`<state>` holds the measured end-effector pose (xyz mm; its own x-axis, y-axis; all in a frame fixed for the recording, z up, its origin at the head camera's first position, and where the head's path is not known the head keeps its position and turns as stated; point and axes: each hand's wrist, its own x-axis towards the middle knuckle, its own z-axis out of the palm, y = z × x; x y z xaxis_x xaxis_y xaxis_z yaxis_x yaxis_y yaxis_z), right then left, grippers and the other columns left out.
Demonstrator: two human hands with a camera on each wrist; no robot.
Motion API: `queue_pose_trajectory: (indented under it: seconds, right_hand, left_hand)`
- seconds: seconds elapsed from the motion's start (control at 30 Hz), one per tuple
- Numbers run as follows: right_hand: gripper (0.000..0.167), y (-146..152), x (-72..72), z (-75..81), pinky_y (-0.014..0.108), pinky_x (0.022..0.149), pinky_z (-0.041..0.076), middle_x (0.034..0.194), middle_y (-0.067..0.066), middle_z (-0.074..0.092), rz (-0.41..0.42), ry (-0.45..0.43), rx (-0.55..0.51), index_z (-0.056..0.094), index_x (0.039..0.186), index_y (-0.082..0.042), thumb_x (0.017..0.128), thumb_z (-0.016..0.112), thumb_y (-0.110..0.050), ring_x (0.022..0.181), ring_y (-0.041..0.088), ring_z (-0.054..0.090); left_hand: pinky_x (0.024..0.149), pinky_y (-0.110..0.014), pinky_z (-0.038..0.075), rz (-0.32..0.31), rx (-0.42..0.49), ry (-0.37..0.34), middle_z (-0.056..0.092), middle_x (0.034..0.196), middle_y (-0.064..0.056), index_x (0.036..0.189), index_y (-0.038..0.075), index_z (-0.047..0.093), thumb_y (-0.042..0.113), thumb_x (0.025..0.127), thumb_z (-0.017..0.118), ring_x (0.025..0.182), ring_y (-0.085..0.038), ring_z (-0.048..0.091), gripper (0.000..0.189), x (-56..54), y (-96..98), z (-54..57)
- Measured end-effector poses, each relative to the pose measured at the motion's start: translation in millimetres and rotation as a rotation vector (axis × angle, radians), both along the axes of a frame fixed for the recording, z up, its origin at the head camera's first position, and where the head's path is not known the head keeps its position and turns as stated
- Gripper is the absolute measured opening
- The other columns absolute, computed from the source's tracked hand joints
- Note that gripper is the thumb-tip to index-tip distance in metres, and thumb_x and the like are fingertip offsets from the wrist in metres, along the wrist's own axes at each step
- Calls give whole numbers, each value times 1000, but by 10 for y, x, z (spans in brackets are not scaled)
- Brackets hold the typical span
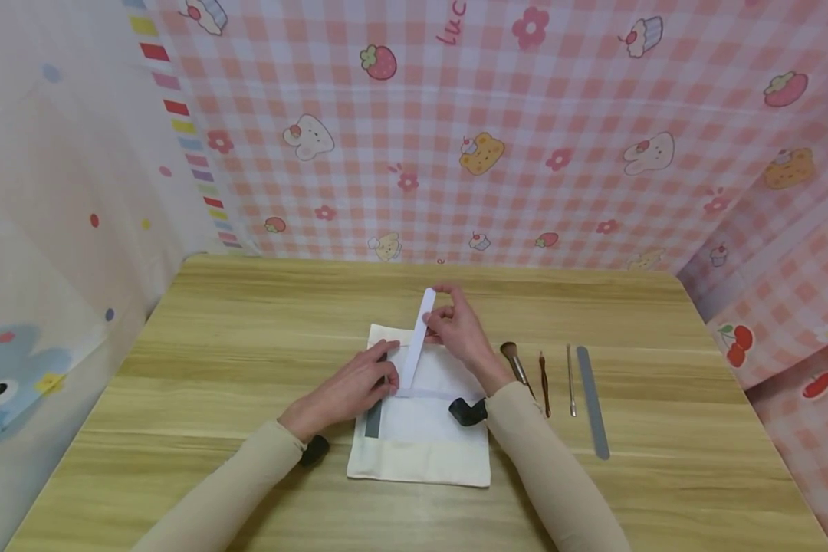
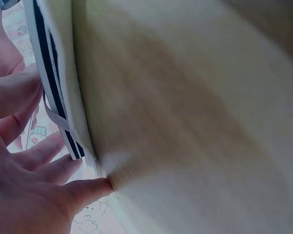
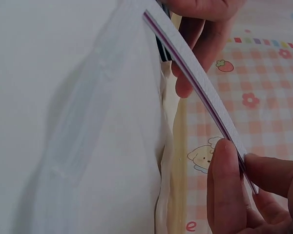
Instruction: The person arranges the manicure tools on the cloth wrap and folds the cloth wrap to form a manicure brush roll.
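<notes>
The right hand (image 1: 458, 330) is pinching a white nail file (image 1: 418, 341) near its upper end between thumb and fingers. The file is slanting over a cream cloth (image 1: 424, 464), its lower end hovering by the pale band (image 1: 431, 393) that is running across the middle; whether the two are touching, I cannot tell. The left hand (image 1: 355, 381) is resting at the cloth's left side, its fingertips touching the edge there; I cannot tell whether it is gripping the band. It is covering the middle of a dark strip (image 1: 372, 423) that is lying along that side, beneath the band.

A black wrist camera (image 1: 466, 412) is hanging over the cloth's right part, hiding some of it. To the right, on the wooden tabletop (image 1: 248, 322), a brush (image 1: 509, 351), a slim brown tool (image 1: 544, 383), a thin metal stick (image 1: 572, 381) and a grey file (image 1: 593, 402) are lying in a row, well apart from the left hand. The right forearm is passing close beside the brush and brown tool.
</notes>
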<state>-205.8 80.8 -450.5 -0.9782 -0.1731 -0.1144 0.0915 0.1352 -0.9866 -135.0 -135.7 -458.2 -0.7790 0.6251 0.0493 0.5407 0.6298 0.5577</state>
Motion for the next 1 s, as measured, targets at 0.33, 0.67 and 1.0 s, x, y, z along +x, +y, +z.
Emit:
queue_pose_trajectory:
  seconds: [0.33,0.67,1.0]
  right_hand:
    - [54,-24,23,-62,35,71,63,91,15,67,60,-14,22,40,150,-9,101,62,1,77,21,70]
    - [51,-33,32,-76,33,71,62,95,17,68,144,-40,24,41,148,-11,102,61,-1,77,24,70]
    - [47,-34,45,-98,28,66,60,93,16,67,190,-59,-7,40,145,-7,103,59,2,72,20,67]
  left_hand:
    - [113,-57,39,-8,37,6,46,150,-24,90,9,68,3,96,71,137,-39,49,10,-21,-5,-37]
    - [114,-58,37,19,44,-29,45,152,-23,93,9,69,5,97,71,136,-38,48,6,-9,-3,-24]
    - [117,-61,33,55,35,-90,44,153,-21,94,9,70,8,98,71,137,-38,47,4,-10,24,-13]
